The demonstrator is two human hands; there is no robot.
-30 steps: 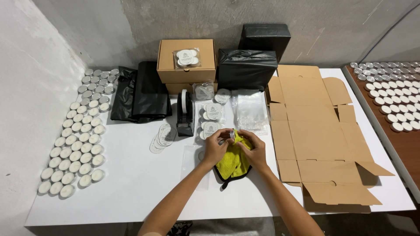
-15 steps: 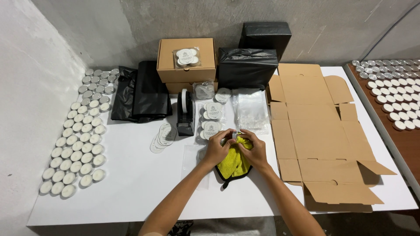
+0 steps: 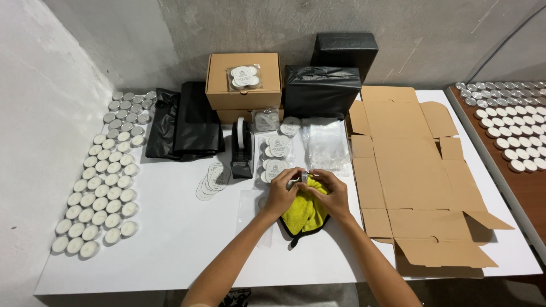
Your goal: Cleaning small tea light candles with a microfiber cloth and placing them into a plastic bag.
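Both of my hands meet at the table's middle over a yellow cloth (image 3: 304, 211) with a black edge. My left hand (image 3: 282, 192) and my right hand (image 3: 331, 194) pinch one small tealight in a metal cup (image 3: 302, 178) between their fingertips, and the cloth bunches up under it against my right palm. Just beyond my fingers lie clear packets of white tealights (image 3: 274, 157). A clear plastic bag (image 3: 248, 209) lies flat to the left of my left wrist.
Rows of white tealights (image 3: 101, 191) fill the table's left side. A black tape dispenser (image 3: 242, 149), round labels (image 3: 209, 179), black bags (image 3: 186, 120), a closed brown box (image 3: 243, 81), black-wrapped parcels (image 3: 321, 88) and an unfolded flat carton (image 3: 410, 169) surround my hands. More tealights (image 3: 515, 124) cover a brown surface right.
My hands and the tealight have sunk slightly lower onto the cloth, and my right hand has closed in over the cloth's top corner. Nothing else on the table has moved.
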